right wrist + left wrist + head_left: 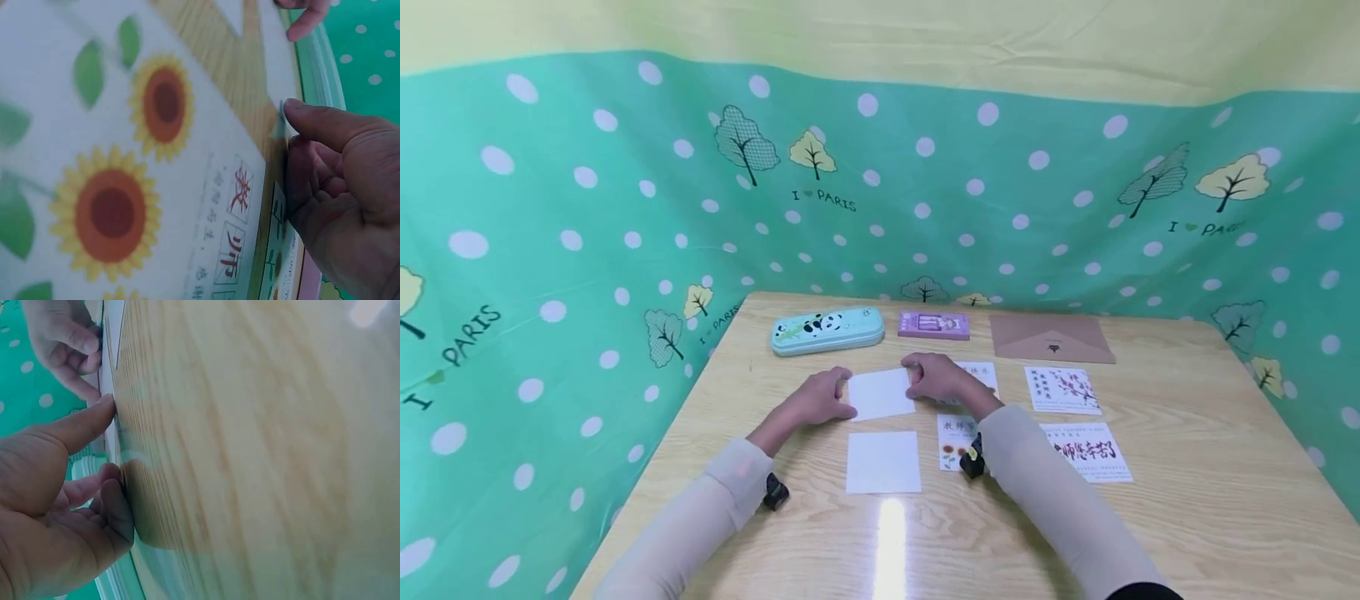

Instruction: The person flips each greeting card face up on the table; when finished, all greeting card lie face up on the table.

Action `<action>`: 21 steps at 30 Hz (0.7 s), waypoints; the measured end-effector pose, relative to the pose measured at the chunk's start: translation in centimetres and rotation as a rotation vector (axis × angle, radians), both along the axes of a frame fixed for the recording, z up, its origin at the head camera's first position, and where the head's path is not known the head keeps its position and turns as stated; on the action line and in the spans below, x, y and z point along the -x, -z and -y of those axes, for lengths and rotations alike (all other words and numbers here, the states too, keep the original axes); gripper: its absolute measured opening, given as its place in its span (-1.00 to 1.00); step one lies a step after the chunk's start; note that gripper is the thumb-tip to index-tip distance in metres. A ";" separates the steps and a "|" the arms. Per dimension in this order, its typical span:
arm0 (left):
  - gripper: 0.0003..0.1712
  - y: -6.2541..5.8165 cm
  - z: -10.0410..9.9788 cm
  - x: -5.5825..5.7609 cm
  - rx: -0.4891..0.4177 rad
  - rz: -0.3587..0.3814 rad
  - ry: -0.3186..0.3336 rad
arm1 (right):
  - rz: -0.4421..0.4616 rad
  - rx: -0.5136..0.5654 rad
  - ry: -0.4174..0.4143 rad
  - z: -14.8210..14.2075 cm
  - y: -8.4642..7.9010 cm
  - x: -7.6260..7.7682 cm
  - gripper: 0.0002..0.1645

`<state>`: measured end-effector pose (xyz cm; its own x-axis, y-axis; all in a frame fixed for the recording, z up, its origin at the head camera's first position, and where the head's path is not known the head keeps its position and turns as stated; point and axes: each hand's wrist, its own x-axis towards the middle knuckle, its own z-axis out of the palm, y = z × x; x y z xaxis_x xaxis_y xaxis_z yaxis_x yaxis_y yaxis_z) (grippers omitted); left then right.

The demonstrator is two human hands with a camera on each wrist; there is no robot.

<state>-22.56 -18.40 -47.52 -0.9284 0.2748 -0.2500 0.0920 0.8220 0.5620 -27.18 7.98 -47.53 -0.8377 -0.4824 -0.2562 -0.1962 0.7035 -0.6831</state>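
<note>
A blank white card [880,394] lies at the middle of the table, slightly tilted, between both hands. My left hand [820,398] pinches its left edge, the thumb on the near corner. At its right edge my right hand [938,377] pinches it, fingers curled. Straight below in the head view lies a second blank white card [883,463]. Beside it, partly behind the right wrist, is a sunflower card [953,437] with red writing, large in the right wrist view. Another printed card [981,372] is partly hidden by the right hand.
Along the back stand a light blue panda pencil case [827,331], a purple box [933,326] and a brown envelope [1051,337]. To the right lie a blossom card [1063,391] and a card with large dark writing [1093,454], partly under the right sleeve.
</note>
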 end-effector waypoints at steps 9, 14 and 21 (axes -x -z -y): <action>-0.17 -1.1 -0.2 1.5 0.003 0.051 -0.036 | -0.035 0.002 0.022 0.2 -0.4 0.6 -0.28; -0.16 -0.9 -0.5 1.3 -0.031 0.066 -0.045 | -0.006 -0.008 0.024 0.1 -0.1 0.5 -0.26; -0.14 -0.2 -0.5 0.7 -0.036 0.061 -0.054 | 0.012 -0.008 0.005 0.0 0.4 0.2 -0.30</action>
